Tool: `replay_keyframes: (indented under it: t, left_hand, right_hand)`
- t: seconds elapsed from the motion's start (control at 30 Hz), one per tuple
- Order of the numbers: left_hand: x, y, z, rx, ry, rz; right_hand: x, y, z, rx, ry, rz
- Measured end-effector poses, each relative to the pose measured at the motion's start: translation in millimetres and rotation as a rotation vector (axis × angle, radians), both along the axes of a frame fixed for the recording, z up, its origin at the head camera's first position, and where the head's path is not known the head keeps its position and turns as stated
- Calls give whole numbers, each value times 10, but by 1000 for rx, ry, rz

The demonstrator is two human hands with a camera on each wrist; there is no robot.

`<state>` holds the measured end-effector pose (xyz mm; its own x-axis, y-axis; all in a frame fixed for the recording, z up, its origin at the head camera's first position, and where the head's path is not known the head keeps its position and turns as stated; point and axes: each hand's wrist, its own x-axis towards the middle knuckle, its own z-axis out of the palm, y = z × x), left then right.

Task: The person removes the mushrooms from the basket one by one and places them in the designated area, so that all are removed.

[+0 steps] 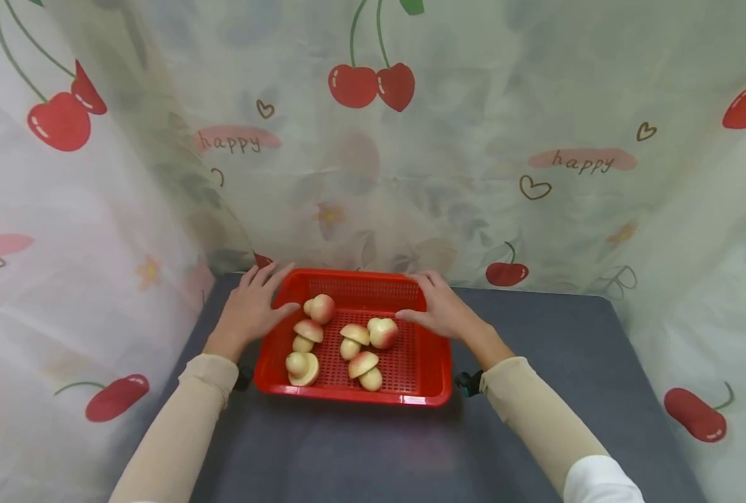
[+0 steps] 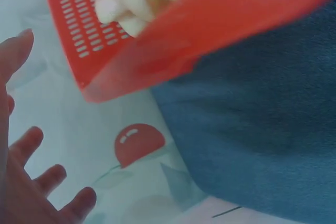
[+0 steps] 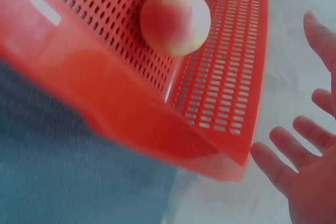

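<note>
A red plastic basket (image 1: 432,399) with slotted walls sits on the dark table. Several toy mushrooms with pinkish caps lie inside, among them one with its cap up (image 1: 308,330) and one turned over (image 1: 302,368). At the basket's far left corner is my left hand (image 1: 250,307), its fingers spread; the left wrist view shows a gap between them and the wall. My right hand (image 1: 445,307) hovers by the far right corner, thumb over the rim. In the right wrist view a fingertip comes close to that corner; contact cannot be told. Neither hand holds anything.
The dark grey tabletop (image 1: 555,377) has rounded corners and extends to both sides of the basket. A pale curtain (image 1: 448,133) printed with cherries and the word "happy" hangs behind the table and along both sides.
</note>
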<state>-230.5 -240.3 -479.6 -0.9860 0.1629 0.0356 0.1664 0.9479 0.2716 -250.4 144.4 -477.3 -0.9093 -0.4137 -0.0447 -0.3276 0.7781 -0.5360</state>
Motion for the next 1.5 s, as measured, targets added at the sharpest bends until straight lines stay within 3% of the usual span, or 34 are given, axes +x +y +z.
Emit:
replay_keyframes:
  t: [0.27,0.57,0.73,1.07,1.2,1.37,1.5]
  left_hand:
    - [51,-184,-160,94,-86,0]
    - [102,-315,-334,163,-101,-39]
    - [125,-360,-424,202,-151,-11]
    - [132,-421,-591,385,-200,17]
    - [132,-419,-639,461,-222,46]
    - [166,-408,-654,581,-330,110]
    - [187,-417,-658,618,-390,138]
  right_hand:
    - [-36,-149,-89,-53,-95,70]
    - [-57,-324,-190,-71,-157,79]
    - [-96,-381,-282,-96,-197,85]
    - [-172,-408,-454,-209,-344,37]
    - [-189,-421,-502,-240,-386,69]
    - [-204,-431,-597,-222,-394,95]
    - [-209,-441,-654,-220,-406,89]
